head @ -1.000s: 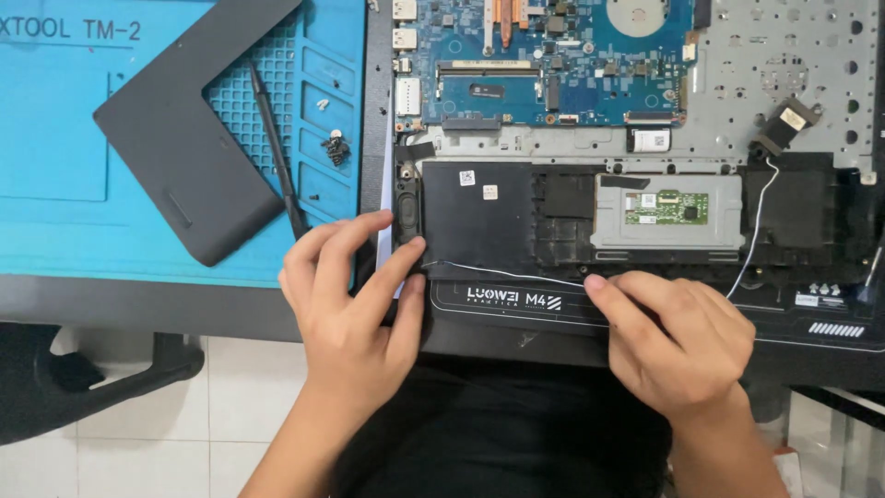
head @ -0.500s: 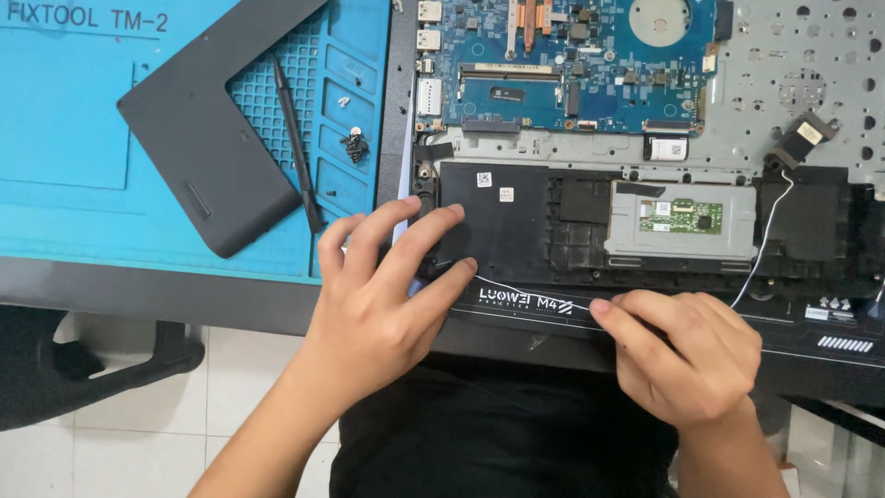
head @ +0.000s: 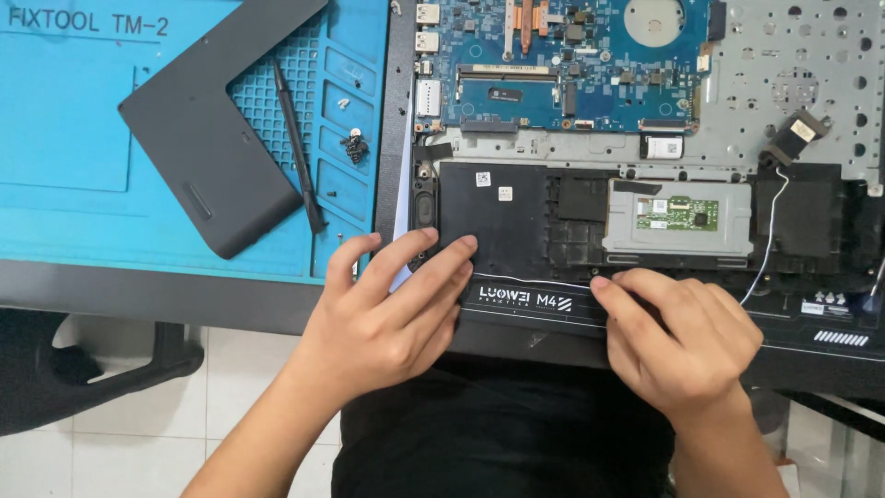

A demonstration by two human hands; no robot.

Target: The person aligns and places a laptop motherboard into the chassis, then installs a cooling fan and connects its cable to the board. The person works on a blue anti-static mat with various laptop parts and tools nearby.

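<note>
Under both hands — left hand [head: 383, 309], right hand [head: 682, 337] — white wire [head: 539, 281].

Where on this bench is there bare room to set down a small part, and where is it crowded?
Free: the flat left part of the blue mat, left of the black cover. The mat's tray cells are mostly free below the screws, right of the black stick. Crowded: the open laptop, and its front edge, where the left hand and right hand press by the white wire.

A floor of pale square tiles [head: 120, 433] is seen below the front edge of the dark desk [head: 138, 295]. A black chair base [head: 83, 369] is placed on it at the left.
</note>
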